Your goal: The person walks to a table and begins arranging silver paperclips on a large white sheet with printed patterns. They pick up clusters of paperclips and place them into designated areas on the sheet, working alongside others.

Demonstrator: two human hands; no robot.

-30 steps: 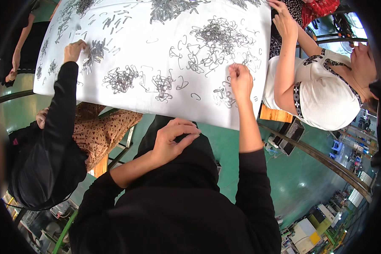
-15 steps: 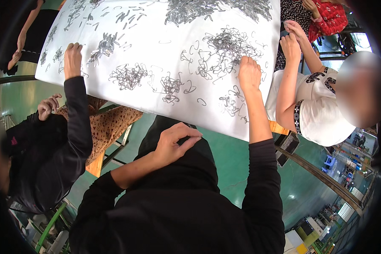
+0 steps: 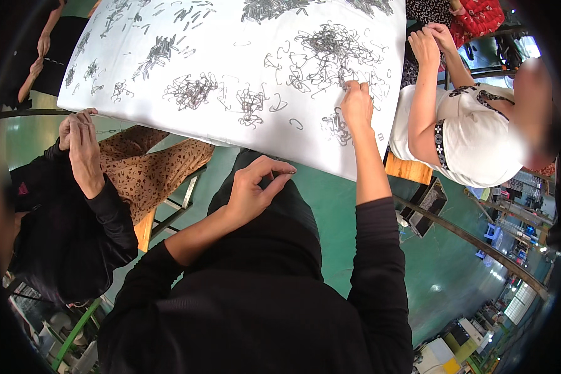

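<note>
My right hand (image 3: 358, 107) is closed over the right part of the white-covered table (image 3: 315, 149). Its fingertips are at the near edge of a big loose heap of thin bent wire hooks (image 3: 330, 47); whatever they grip is hidden. A smaller cluster of wire hooks (image 3: 336, 128) lies just left of that wrist. Off the table's front edge, above my lap, my left hand (image 3: 255, 187) pinches thumb and forefinger together; a tiny dark bit shows at the tips, too small to name. Two more hook heaps, a left one (image 3: 193, 90) and a middle one (image 3: 251, 106), lie on the cloth.
Piles of short dark metal pieces (image 3: 274, 7) cover the table's far side. A co-worker in black (image 3: 75, 230) sits left, hands together at the table edge. On the right, a co-worker in white (image 3: 467, 137) holds both hands together. A dark crate (image 3: 429, 209) stands below the table's right side.
My right hand has shifted slightly left and stays at the hook heap. My left hand still pinches. The left co-worker's hand has drawn back from the table to meet the other.
</note>
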